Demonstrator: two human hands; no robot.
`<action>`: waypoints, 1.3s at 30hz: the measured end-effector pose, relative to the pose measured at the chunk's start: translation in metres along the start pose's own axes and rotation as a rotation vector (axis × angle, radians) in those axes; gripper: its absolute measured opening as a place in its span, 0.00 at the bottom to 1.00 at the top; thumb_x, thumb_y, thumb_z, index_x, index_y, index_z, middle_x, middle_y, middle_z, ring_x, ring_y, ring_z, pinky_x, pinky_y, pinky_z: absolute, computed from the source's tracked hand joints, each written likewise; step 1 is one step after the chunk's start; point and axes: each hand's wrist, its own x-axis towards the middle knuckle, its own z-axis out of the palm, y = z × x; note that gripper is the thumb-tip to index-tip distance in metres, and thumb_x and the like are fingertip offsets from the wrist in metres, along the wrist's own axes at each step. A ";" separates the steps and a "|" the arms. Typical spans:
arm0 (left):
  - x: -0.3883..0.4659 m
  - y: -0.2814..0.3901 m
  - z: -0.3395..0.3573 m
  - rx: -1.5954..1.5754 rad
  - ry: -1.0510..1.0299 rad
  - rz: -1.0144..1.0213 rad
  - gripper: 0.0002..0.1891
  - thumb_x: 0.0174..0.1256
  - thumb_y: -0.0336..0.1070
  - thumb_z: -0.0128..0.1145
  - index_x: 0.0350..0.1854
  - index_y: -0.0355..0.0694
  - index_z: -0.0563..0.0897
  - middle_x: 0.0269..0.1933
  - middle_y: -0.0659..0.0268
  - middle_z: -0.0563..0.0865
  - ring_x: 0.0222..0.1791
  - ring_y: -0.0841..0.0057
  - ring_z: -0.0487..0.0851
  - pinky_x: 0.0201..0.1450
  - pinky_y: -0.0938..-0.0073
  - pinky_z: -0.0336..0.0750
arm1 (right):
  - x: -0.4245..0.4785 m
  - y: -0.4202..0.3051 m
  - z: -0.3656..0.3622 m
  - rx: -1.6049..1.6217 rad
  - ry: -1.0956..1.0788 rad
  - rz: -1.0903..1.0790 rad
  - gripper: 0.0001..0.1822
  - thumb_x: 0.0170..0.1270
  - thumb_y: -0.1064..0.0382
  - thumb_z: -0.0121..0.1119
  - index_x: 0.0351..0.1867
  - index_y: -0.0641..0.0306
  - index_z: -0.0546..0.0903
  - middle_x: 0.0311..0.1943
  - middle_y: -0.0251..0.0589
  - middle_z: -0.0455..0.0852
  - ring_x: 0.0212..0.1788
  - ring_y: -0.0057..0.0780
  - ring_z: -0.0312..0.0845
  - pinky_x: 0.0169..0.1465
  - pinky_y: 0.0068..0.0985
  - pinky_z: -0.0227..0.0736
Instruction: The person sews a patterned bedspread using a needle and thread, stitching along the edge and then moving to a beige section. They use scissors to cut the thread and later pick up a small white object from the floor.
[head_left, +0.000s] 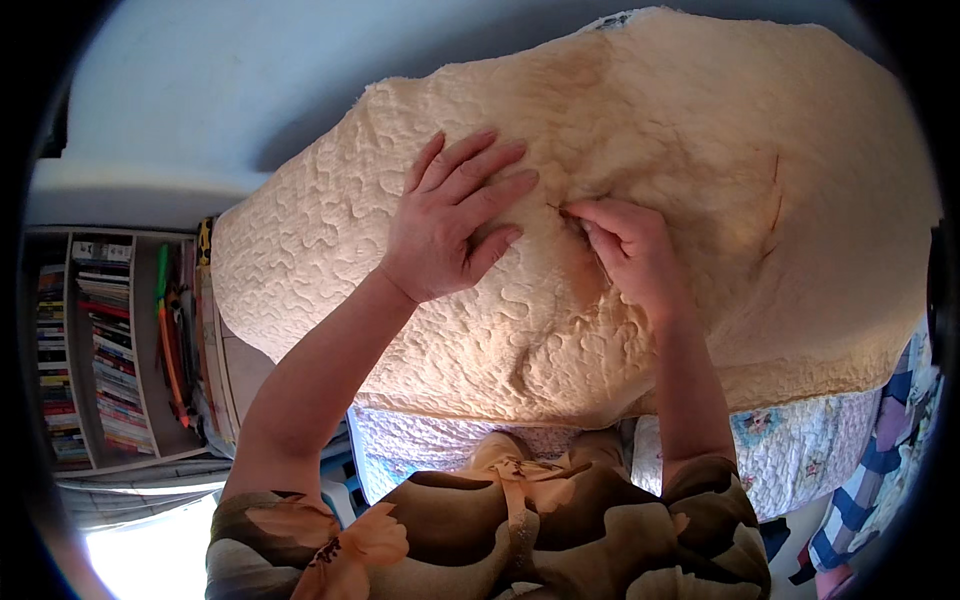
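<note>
A cream quilted pad (315, 225) with wavy stitching lies spread before me, its right part smoother and fluffy. My left hand (457, 217) rests flat on the quilted part, fingers spread, holding nothing. To its right, the thumb and forefinger of my right hand (626, 240) are pinched together at the surface, by a short brown thread end (556, 207). What lies between those fingertips is too small to tell; a thin thread seems to run below them. Farther right, long brown stitches (777, 202) show on the smooth part.
A bookshelf (142, 345) full of books stands at the left. A pale wall (225, 90) rises behind the pad. Floral quilted covers (802, 450) lie beneath its near edge, with checked cloth (862, 480) at the lower right. Part of a blue and white chair shows at lower left.
</note>
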 end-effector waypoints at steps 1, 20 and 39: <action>0.000 0.001 0.000 -0.003 0.004 -0.005 0.25 0.56 0.44 0.61 0.59 0.49 0.80 0.67 0.65 0.75 0.70 0.59 0.67 0.74 0.48 0.51 | 0.001 -0.002 0.000 -0.037 0.001 -0.034 0.11 0.59 0.75 0.59 0.43 0.64 0.84 0.37 0.48 0.87 0.38 0.44 0.84 0.42 0.30 0.78; -0.001 -0.002 0.003 -0.017 0.077 0.018 0.25 0.53 0.42 0.63 0.57 0.47 0.81 0.65 0.59 0.75 0.68 0.53 0.68 0.70 0.51 0.59 | -0.014 -0.014 -0.013 -0.026 0.040 0.128 0.10 0.63 0.74 0.58 0.44 0.62 0.84 0.36 0.47 0.87 0.37 0.36 0.85 0.40 0.27 0.77; -0.007 -0.003 0.001 -0.022 0.115 0.037 0.28 0.51 0.44 0.68 0.59 0.52 0.82 0.69 0.53 0.69 0.65 0.53 0.71 0.69 0.55 0.64 | -0.049 -0.026 0.003 0.895 -0.288 0.305 0.07 0.72 0.69 0.49 0.43 0.67 0.79 0.47 0.47 0.86 0.40 0.28 0.85 0.40 0.23 0.80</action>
